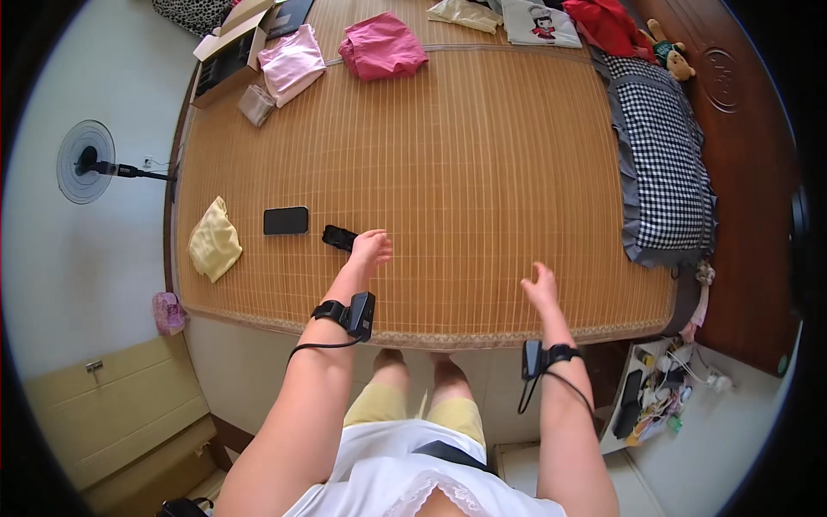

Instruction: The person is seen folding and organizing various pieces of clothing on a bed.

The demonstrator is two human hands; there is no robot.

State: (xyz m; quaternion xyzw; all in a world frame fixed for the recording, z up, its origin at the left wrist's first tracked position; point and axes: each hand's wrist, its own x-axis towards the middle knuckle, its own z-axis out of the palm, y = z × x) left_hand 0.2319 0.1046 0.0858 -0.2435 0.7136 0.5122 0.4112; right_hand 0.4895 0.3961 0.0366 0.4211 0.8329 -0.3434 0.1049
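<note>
My left hand [373, 247] is over the bamboo mat [465, 161] on the bed, its fingers loosely bent and nothing seen in them. Just left of it lies a small black object [338, 238], partly hidden by the hand; its kind is not clear. Farther left a dark-screened smartphone [285, 221] rests on the mat, and beyond that is a pale yellow folded cloth [216, 242]. Above the mat's near right part, my right hand [541, 287] has thumb and fingers spread, and holds nothing. Each forearm wears a strapped black device with a cable.
A checked pillow [665, 161] lies by the wooden headboard [743, 194]. Folded pink clothes [382, 46], a light pink garment [293, 64] and an open cardboard box [226, 68] sit along the far side. Left stands a fan [85, 161]; lower right, a cluttered bedside cabinet [652, 394].
</note>
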